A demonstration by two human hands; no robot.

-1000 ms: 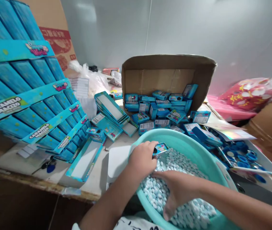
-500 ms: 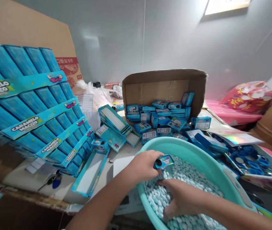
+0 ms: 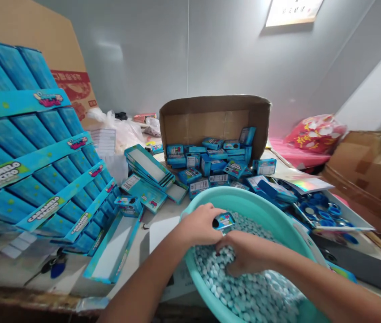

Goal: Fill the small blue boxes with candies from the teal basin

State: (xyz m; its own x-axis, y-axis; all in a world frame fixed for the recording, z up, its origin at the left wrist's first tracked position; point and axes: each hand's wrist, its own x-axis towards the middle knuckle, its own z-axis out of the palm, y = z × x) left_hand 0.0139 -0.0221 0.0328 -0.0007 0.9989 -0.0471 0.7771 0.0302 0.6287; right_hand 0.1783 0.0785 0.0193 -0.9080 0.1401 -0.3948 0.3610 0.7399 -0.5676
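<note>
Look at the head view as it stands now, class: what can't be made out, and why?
All in the head view:
- Tub: its floor is hidden by the candies; its near side is cut off by the bottom edge.
- Small box: its far end is covered by the left hand.
- Right hand: its own curled fingers hide whether it holds candies.
- Wall sign: cut off by the top edge.

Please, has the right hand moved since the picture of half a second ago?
Yes. Judged against the tub, the right hand has moved forward, towards the far rim, and closer to the left hand.
</note>
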